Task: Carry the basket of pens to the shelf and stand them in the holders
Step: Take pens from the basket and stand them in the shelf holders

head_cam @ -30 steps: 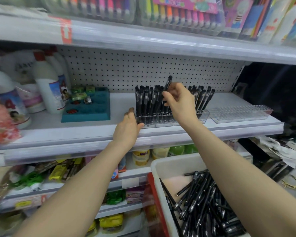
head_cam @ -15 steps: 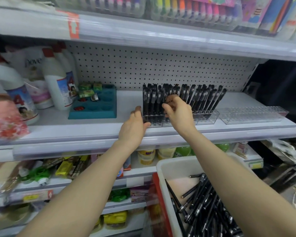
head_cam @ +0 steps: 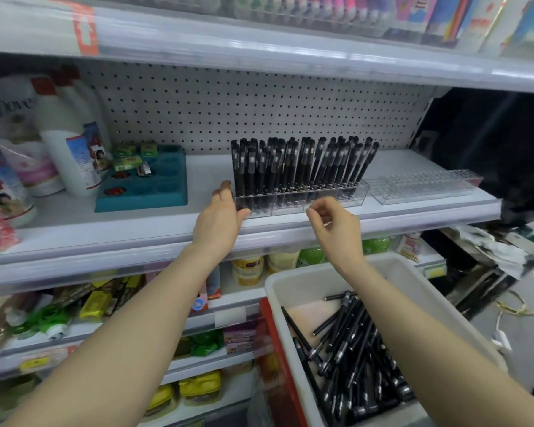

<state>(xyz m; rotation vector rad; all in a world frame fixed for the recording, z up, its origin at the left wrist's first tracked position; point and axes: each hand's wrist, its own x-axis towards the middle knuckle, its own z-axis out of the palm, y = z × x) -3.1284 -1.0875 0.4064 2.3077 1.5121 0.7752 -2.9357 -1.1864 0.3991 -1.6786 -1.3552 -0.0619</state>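
A clear plastic holder stands on the middle shelf, filled with several upright black pens. My left hand rests against the holder's left end, thumb on its front corner, fingers spread. In front of the holder my right hand hovers just off it, fingers loosely curled and holding nothing. A second clear holder sits to the right with no pens in it. Below at the right, a white basket holds several loose black pens.
A teal foam tray with small items lies left of the holder, white bottles beyond it. The pegboard back wall and an upper shelf edge bound the space. Lower shelves carry packaged goods.
My right hand set a pen down into the holder, let it go and drew back toward me, now holding nothing. My left hand stayed at the holder's left end.
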